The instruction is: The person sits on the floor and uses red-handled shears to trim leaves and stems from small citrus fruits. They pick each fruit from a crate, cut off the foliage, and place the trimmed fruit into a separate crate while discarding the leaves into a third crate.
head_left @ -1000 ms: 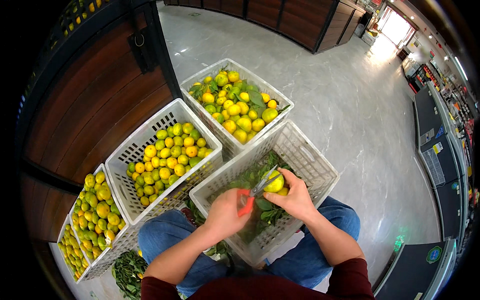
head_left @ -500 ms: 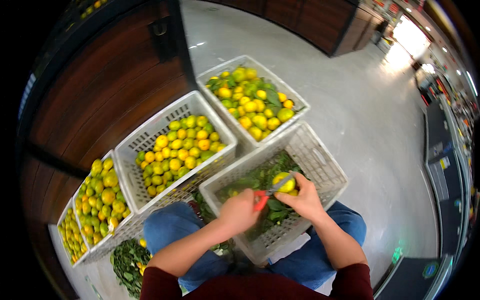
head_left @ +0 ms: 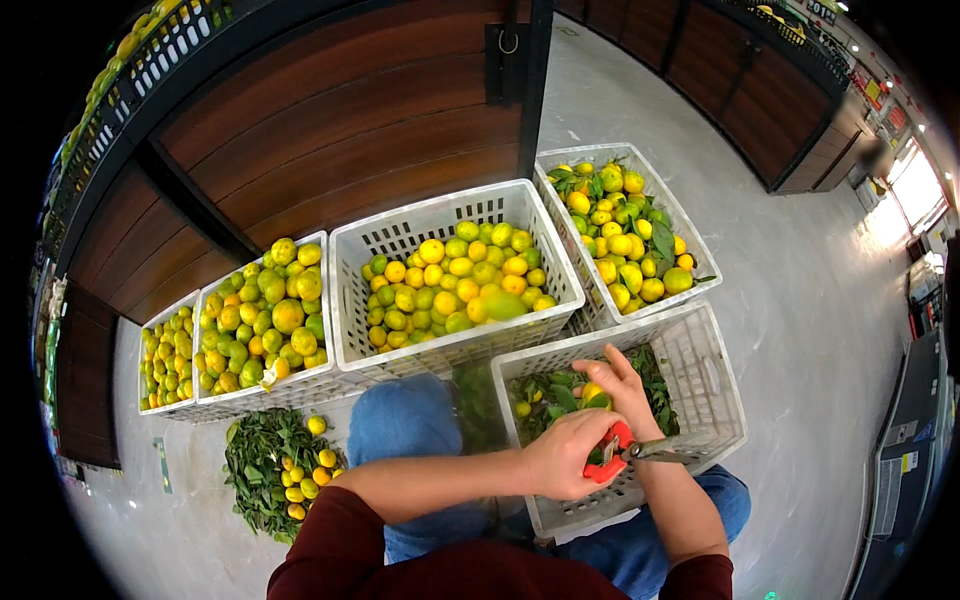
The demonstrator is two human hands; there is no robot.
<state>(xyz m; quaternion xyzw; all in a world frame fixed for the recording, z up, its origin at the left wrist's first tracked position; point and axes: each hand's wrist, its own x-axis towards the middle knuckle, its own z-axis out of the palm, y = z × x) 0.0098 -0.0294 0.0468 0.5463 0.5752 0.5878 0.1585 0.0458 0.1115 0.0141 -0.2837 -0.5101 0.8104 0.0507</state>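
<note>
My left hand [head_left: 568, 458] is closed around the red handles of pruning shears [head_left: 608, 454]. Their grey blades point right, across my right forearm. Over the near crate [head_left: 722, 385], my right hand [head_left: 628, 392] is open with its fingers apart. Beside its palm is a yellow citrus fruit [head_left: 594, 391], partly hidden by my hands; a firm grip on it does not show. Green leaves [head_left: 655, 385] and a few fruits lie inside this crate. A blurred yellow-green fruit [head_left: 503, 305] appears above the front of the middle crate [head_left: 455, 345], which holds many citrus fruits.
Behind the near crate stands another crate [head_left: 690, 215] of leafy citrus. Two more fruit-filled crates [head_left: 262, 378] [head_left: 168, 402] line the left. A leaf pile [head_left: 262, 465] with several fruits lies on the floor. A dark wooden panel [head_left: 350, 110] rises behind the crates.
The view has swung left. The fruit that my right hand held at the blades has left it. The shears have drawn back over my right forearm, and a blurred fruit shows over the middle crate.
</note>
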